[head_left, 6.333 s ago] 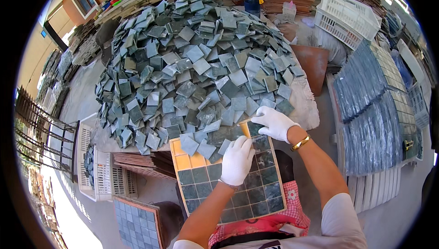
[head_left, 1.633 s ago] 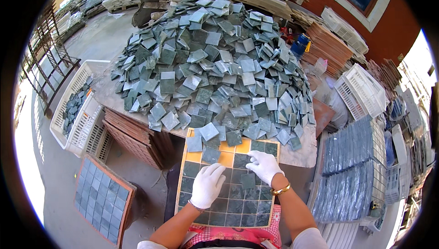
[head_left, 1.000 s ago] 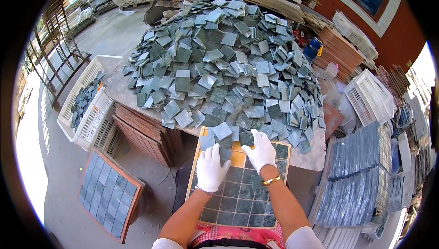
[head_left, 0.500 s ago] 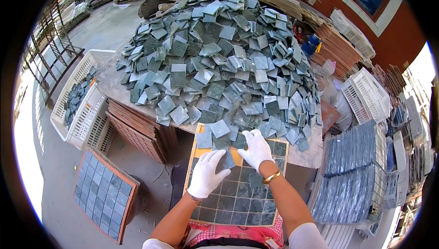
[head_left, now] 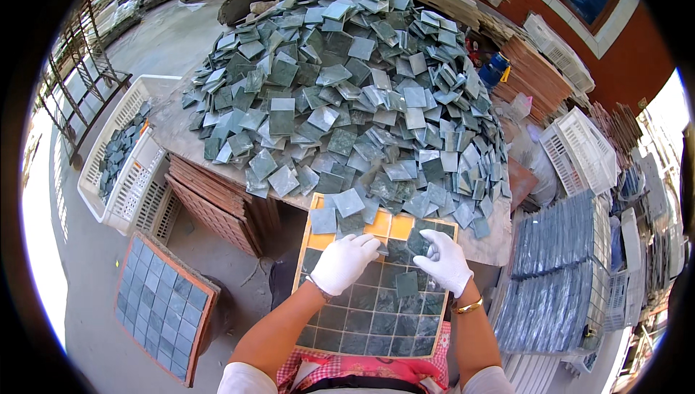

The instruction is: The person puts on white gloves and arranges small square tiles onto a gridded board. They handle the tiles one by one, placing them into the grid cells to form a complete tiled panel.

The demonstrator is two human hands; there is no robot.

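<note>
Both hands wear white gloves over a shallow wood-rimmed tray (head_left: 299, 285) with an orange base, partly filled with rows of square grey-green stone tiles (head_left: 358, 320). My left hand (head_left: 342, 264) has its fingers closed at the edge of a small tile (head_left: 383, 248), mostly hidden by the glove. To the right, my right hand (head_left: 445, 265) is curved, thumb and forefinger apart, a fingertip at a dark tile (head_left: 417, 240) in the upper right. One loose tile (head_left: 407, 284) lies askew on the laid rows. Other loose tiles (head_left: 349, 203) overlap the tray's far edge.
A large heap of tiles (head_left: 340, 104) covers the table beyond the tray. At left stand white crates (head_left: 137, 184), stacked brown boards (head_left: 213, 202) and a tiled panel (head_left: 163, 300). Packed tile stacks (head_left: 554, 271) are at right, with a white crate (head_left: 579, 148) behind.
My left hand has moved right, and my right hand has shifted right and lower. Loose tiles have left the tray's upper middle, where orange base now shows.
</note>
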